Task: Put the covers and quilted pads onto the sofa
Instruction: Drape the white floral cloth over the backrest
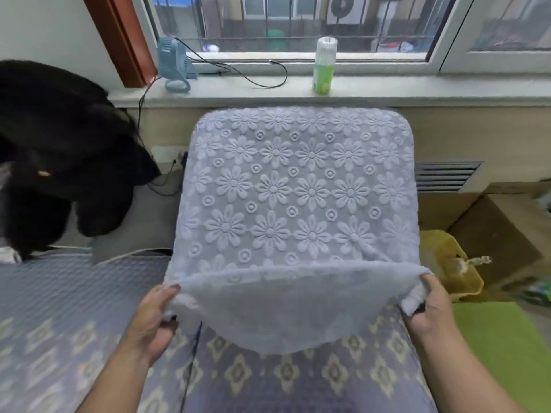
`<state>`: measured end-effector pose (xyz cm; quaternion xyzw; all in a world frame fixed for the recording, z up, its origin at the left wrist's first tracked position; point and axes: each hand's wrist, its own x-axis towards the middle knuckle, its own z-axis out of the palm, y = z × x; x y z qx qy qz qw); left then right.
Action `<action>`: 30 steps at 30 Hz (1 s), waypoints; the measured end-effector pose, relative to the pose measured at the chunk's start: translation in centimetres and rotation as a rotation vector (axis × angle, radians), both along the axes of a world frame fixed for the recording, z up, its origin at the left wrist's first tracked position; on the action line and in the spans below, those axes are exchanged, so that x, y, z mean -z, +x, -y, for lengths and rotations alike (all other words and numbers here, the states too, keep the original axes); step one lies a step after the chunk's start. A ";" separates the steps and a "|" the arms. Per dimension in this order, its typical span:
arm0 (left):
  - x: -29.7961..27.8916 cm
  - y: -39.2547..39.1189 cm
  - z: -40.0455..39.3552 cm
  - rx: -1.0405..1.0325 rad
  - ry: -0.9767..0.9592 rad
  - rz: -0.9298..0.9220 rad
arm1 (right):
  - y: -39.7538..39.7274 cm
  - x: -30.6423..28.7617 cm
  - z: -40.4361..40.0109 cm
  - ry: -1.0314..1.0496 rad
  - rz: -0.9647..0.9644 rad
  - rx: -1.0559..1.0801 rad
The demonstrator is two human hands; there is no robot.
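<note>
A lavender cover (298,186) with raised flower shapes is draped over the sofa's back cushion in the middle of the head view. Its lower hem is folded up, showing the plain underside. My left hand (155,317) grips the hem's left corner. My right hand (429,308) grips the right corner. Below the hem lies a blue-grey quilted pad (268,380) with tan diamond motifs on the seat. A second quilted pad (59,308) covers the seat to the left.
A black garment (65,150) is heaped on the sofa at the left. The windowsill behind holds a small blue fan (174,64), a black cable and a green bottle (324,65). Cardboard boxes (492,225) and a green surface (501,347) stand to the right.
</note>
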<state>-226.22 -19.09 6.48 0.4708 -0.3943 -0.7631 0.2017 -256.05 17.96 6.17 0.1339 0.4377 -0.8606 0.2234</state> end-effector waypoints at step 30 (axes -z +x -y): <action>10.1 9.3 -2.0 0.123 -0.486 0.992 | 5.1 4.7 -10.4 0.977 -0.134 0.037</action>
